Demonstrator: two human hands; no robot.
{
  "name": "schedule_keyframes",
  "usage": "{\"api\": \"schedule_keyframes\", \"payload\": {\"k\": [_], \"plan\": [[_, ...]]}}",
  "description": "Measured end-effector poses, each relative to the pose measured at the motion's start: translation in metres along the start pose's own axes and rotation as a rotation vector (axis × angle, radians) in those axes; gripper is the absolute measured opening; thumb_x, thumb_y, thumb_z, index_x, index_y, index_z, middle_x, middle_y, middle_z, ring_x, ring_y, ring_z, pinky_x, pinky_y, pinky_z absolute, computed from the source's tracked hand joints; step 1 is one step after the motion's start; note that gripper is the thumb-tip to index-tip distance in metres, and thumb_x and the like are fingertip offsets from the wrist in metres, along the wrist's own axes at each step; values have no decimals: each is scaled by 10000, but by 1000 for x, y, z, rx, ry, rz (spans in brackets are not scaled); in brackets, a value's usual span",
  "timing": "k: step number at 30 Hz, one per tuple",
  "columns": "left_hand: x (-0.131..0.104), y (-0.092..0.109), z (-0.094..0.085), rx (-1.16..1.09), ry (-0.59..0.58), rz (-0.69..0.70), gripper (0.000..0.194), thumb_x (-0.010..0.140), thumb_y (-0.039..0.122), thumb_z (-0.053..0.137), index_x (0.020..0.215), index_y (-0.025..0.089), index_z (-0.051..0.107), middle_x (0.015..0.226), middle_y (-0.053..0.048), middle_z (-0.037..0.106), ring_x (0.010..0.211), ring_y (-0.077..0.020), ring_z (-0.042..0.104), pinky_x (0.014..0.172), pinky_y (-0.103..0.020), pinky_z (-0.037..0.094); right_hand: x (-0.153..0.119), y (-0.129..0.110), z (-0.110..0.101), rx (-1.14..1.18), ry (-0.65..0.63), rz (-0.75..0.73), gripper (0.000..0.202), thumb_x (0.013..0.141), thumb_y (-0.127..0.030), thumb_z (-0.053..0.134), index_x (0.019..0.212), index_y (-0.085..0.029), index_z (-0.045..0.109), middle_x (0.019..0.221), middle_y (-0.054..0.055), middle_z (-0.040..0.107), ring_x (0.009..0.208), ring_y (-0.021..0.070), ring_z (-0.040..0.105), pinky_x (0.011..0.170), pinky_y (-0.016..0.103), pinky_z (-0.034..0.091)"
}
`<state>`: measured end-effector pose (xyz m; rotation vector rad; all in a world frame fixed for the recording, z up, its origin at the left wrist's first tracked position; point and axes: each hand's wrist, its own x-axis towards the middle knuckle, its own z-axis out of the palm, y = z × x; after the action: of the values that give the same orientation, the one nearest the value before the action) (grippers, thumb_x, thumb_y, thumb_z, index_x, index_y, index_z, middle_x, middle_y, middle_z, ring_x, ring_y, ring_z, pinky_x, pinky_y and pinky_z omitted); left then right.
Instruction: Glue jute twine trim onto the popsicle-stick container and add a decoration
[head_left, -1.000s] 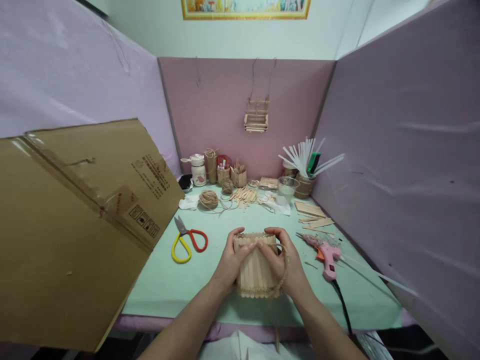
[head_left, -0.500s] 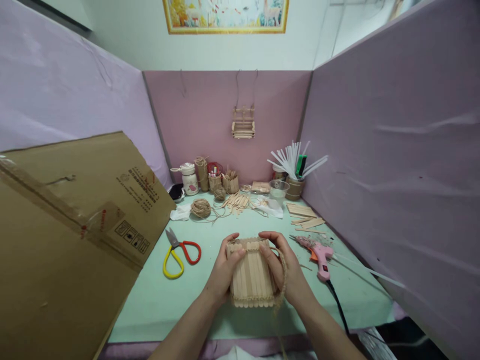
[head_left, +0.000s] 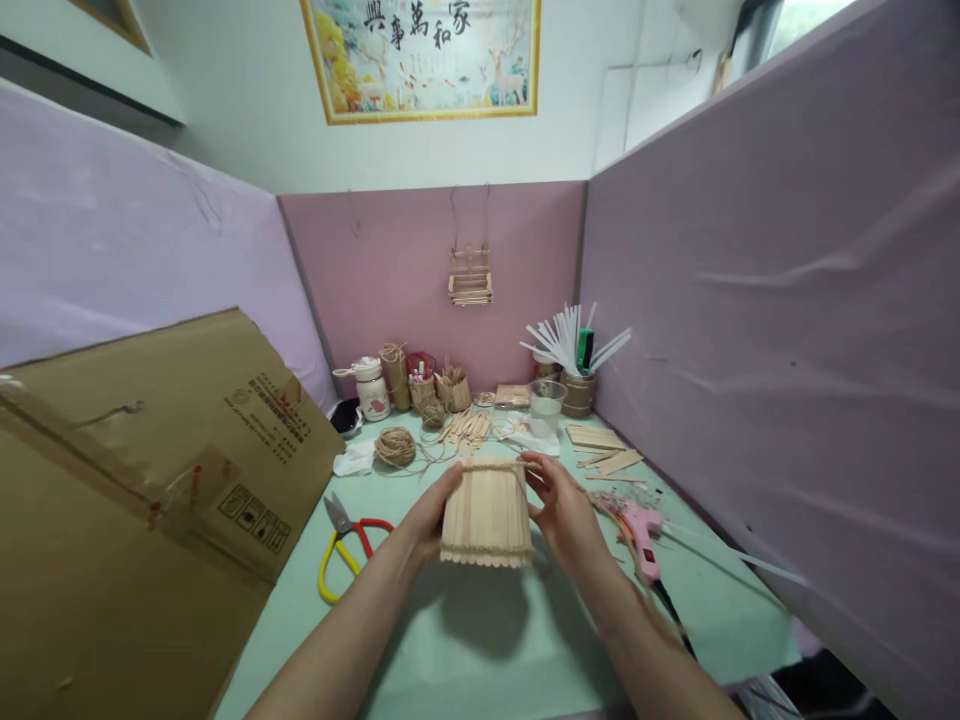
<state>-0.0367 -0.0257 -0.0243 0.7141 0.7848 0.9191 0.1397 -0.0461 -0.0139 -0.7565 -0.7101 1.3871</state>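
Note:
A box-like piece of pale craft sticks [head_left: 487, 510] is raised above the table, its slatted side facing me. Braided twine runs across it near the top and near the scalloped bottom ends. My left hand [head_left: 429, 512] grips its left edge, thumb near the upper corner. At the upper right corner, my right hand [head_left: 564, 515] has curled fingers touching the edge, thumb a little lower. A loose length of braided twine [head_left: 628, 545] trails behind that hand and along the right forearm. The far side of the box is hidden.
Scissors [head_left: 346, 535] lie left, partly behind my left forearm. A pink glue gun [head_left: 643, 530] with a cord lies right. A cardboard box [head_left: 172, 480] leans in from the left. Behind are a twine ball [head_left: 395, 447], loose sticks [head_left: 466, 428] and a pot of glue sticks [head_left: 577, 392].
The craft-stick box has risen off the lower spot and tilted. My right hand has shifted from its front to its right edge, and the loose twine now trails right. The view has tipped up.

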Motion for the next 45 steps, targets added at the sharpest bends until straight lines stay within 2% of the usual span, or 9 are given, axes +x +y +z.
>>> {"api": "schedule_keyframes", "payload": {"k": [3, 6, 12, 20, 26, 31, 34, 38, 45], "plan": [[8, -3, -13, -79, -109, -39, 853, 646, 652, 699, 1263, 89, 528, 1128, -193, 682, 1119, -353, 609, 962, -463, 439, 2, 10, 3, 57, 20, 21, 282, 711, -454, 675, 912, -256, 691, 1137, 26, 650, 1094, 242, 561, 672, 287, 516], [7, -10, -17, -104, -158, -29, 870, 631, 654, 712, 1270, 93, 529, 1126, -191, 683, 1146, -353, 591, 984, -467, 419, -1, 18, 3, 83, 29, 53, 343, 701, -474, 690, 976, -267, 700, 1171, 16, 661, 1025, 240, 617, 683, 308, 531], [-3, -14, -9, -94, -76, 108, 679, 707, 512, 728, 1268, 185, 527, 1122, -129, 684, 1088, -298, 619, 936, -414, 445, -1, 34, -5, 90, 20, 107, 399, 660, -487, 729, 946, -209, 718, 971, 50, 747, 954, 261, 673, 771, 360, 544], [-3, -14, -10, -92, -75, 94, 599, 702, 492, 736, 1191, 186, 573, 1095, -120, 686, 1009, -285, 640, 879, -395, 456, 1, 43, -14, 134, -19, 140, 463, 633, -545, 768, 941, -202, 725, 1027, 67, 745, 1046, 275, 648, 864, 389, 529], [-2, -17, -10, -106, -101, 75, 603, 704, 494, 733, 1189, 169, 584, 1056, -116, 707, 1023, -284, 645, 917, -400, 451, 2, 46, -17, 124, -4, 169, 395, 643, -522, 771, 870, -203, 720, 1042, 57, 740, 1141, 269, 604, 930, 370, 502], [0, -19, -11, -77, -62, -34, 707, 691, 592, 693, 1192, 107, 579, 1030, -157, 714, 1048, -316, 639, 929, -420, 449, -5, 38, -14, 84, -167, 220, 500, 698, -647, 660, 938, -210, 702, 1022, 81, 742, 1109, 297, 626, 876, 426, 516], [0, -19, -10, -62, -37, 23, 647, 692, 564, 710, 1149, 120, 599, 1031, -150, 711, 1025, -303, 643, 911, -402, 456, -10, 36, -12, 26, -232, 245, 590, 707, -718, 595, 1000, -216, 695, 997, 93, 747, 1069, 304, 647, 863, 441, 512], [-2, -21, -8, -20, -24, 130, 544, 713, 500, 724, 1135, 178, 602, 1056, -107, 694, 966, -259, 647, 861, -368, 469, -12, 37, -11, 10, -243, 247, 574, 713, -691, 609, 1020, -215, 701, 960, 91, 754, 1062, 305, 648, 880, 446, 497], [-3, -22, -6, 45, 8, 152, 561, 726, 502, 708, 1180, 200, 574, 1127, -92, 660, 981, -240, 622, 865, -354, 456, -9, 31, -6, 36, -189, 209, 448, 752, -596, 606, 970, -216, 698, 975, 58, 749, 1047, 281, 648, 874, 413, 496]]}}
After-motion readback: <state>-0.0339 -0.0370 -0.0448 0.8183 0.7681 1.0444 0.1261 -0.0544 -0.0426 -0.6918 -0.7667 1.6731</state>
